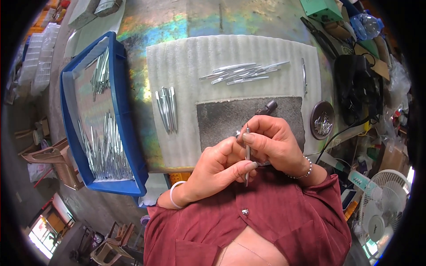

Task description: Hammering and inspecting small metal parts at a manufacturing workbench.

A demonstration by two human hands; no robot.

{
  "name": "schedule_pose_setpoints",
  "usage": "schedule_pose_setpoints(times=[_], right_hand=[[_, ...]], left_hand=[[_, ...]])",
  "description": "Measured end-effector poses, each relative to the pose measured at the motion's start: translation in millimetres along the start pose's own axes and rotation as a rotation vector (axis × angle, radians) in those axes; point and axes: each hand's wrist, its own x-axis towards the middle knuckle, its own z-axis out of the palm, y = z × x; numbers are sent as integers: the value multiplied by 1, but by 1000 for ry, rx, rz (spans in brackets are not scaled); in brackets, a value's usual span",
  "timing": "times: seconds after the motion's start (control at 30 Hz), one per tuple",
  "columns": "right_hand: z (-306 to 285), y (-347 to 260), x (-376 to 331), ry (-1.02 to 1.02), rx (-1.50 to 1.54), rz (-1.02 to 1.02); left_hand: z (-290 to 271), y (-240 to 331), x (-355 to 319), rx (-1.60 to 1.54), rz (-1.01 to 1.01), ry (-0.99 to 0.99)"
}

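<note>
Upright in front of my chest is a slim silver metal piece (247,153), pinched by both hands. My left hand (217,166) has its thumb and fingers closed on the lower part. With thumb and forefinger, my right hand (277,144) grips the top end; a small shiny bit (238,133) shows by those fingertips, its kind unclear. Beneath the hands lies a dark rough pad (217,119), on which a dark cylindrical-headed tool (268,107) rests, partly covered by my right hand. Similar metal pieces lie in a loose pile (248,73) beyond the pad and a neater group (167,111) left of it.
A white foam sheet (186,57) covers the table under the pad. At left stands a blue tray (119,88) with many slim metal pieces. On the right are a round dish (313,129) of small metal parts, one single slim piece (304,75), a black cable and a fan (385,199).
</note>
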Motion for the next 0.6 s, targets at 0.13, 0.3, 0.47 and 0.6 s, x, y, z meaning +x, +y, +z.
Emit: schedule_pose_setpoints(times=[0.13,0.3,0.47,0.6], right_hand=[[-5,2,-1,1,13,-9],[-10,2,-1,-36,87,41],[-7,0,0,4,91,48],[-12,2,0,-14,75,35]], left_hand=[[3,1,3,14,-8,8],[6,2,6,-41,-31,22],[3,-2,6,15,-24,18],[5,1,7,89,-6,60]])
